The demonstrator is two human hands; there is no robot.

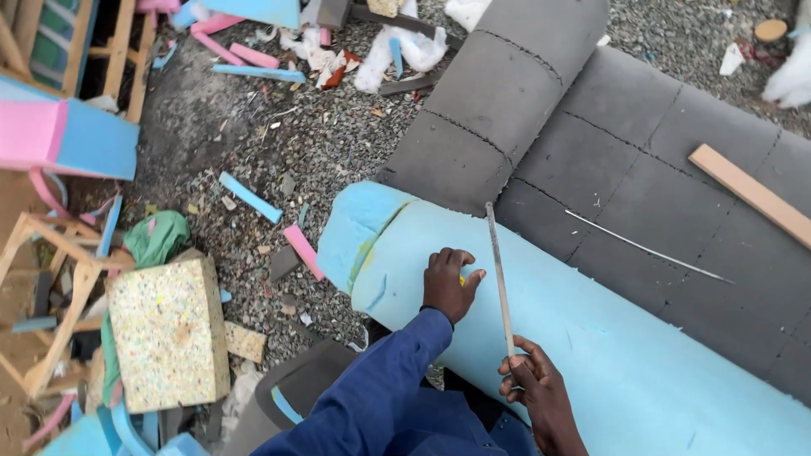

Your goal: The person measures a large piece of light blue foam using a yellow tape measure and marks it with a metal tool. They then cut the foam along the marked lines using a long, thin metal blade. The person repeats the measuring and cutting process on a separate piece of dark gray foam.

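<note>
A light blue foam sheet (608, 338) lies rolled at its near edge over grey foam slabs (625, 152). My left hand (449, 283) rests on the blue roll with fingers curled, and something small and yellow shows under the fingers. My right hand (534, 384) grips the lower end of a long thin metal blade (499, 274), which points up and away across the blue foam. A blue sleeve covers my left arm.
A wooden strip (752, 192) and a thin metal rod (646, 247) lie on the grey foam. Gravel ground at left holds blue and pink foam offcuts (250, 197), a speckled foam block (169, 333), wooden frames (51, 287) and a pink-blue foam block (63, 135).
</note>
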